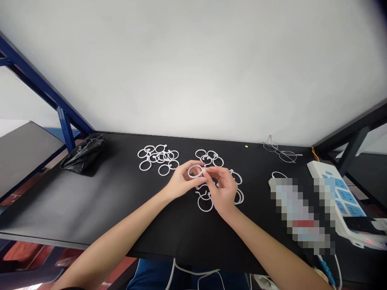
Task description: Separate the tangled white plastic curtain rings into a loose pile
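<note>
Between my two hands is a white plastic ring (pixel 188 172) with a small knob on its right side. My left hand (pixel 182 180) pinches the ring from the left, thumb below and fingers behind. The fingertips of my right hand (pixel 223 188) close on the knob end. Several more white rings (pixel 205 211) lie on the black table around and under my right hand, partly hidden by it. Another group of similar white rings (pixel 145 170) is spread on the table to the left, beyond my left hand.
A black plastic bag (pixel 84 155) sits at the table's left rear. Eyeglasses (pixel 286 156) lie at the back right. Nearer on the right are a blurred-out object (pixel 298 217) with a cable and a white power strip (pixel 341 201) with blue sockets. A white wall (pixel 193 72) rises behind.
</note>
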{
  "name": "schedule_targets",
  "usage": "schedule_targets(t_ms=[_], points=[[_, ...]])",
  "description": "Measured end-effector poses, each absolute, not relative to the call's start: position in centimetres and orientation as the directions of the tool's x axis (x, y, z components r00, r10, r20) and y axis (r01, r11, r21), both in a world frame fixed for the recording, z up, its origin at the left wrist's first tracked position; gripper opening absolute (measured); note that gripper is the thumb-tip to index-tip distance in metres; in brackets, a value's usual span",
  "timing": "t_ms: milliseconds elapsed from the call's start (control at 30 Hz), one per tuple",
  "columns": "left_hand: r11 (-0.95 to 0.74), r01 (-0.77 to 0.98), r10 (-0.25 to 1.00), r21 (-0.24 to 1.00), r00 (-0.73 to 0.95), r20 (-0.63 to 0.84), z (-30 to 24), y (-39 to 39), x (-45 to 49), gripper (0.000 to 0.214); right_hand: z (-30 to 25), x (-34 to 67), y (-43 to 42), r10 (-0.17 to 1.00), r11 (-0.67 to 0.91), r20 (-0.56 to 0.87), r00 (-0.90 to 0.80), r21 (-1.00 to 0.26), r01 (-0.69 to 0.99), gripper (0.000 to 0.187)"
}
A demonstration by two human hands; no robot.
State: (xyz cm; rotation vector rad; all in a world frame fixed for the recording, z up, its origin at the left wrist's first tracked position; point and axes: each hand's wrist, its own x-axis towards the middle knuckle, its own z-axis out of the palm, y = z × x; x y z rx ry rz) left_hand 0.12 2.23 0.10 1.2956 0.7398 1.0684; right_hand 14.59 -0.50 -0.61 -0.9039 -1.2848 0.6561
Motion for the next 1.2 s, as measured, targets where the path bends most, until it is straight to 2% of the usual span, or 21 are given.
schedule_targets(t_ms=[133, 267, 533, 733, 833, 967, 1200], points=[[-0.094, -0.14, 0.93, 0.986, 0.342, 0.137, -0.22, 1.9, 0.27, 0.031, -0.55, 14.58, -0.46, 0.855, 0.481, 0.48, 0.198, -0.875, 0.044, 0.014], [-0.114, -0.093, 0.94, 0.989, 0.312, 0.137, -0.49, 1.95, 0.0, 0.027, -0.49, 14.6, -0.33, 0.884, 0.443, 0.45, 0.122, -0.893, 0.085, 0.01], [-0.09, -0.14, 0.921, 0.986, 0.365, 0.136, -0.25, 2.32, -0.3, 0.029, -0.73, 14.69, -0.29, 0.894, 0.437, 0.443, 0.066, -0.895, 0.09, 0.007], [-0.096, -0.07, 0.937, 0.993, 0.329, 0.114, -0.15, 2.19, -0.17, 0.035, -0.55, 14.77, -0.23, 0.916, 0.392, 0.398, 0.053, -0.914, 0.104, 0.006], [-0.101, -0.065, 0.928, 0.993, 0.352, 0.117, -0.44, 2.03, -0.11, 0.034, -0.59, 14.99, -0.27, 0.935, 0.349, 0.355, 0.011, -0.924, 0.156, 0.019], [-0.096, -0.079, 0.917, 0.992, 0.381, 0.119, -0.58, 1.85, -0.07, 0.034, -0.9, 15.21, -0.39, 0.929, 0.369, 0.343, -0.138, -0.891, 0.264, 0.033], [-0.074, -0.113, 0.908, 0.991, 0.402, 0.113, -0.17, 1.62, 0.09, 0.035, -0.8, 15.55, -0.49, 0.879, 0.476, 0.429, -0.206, -0.814, 0.333, 0.03]])
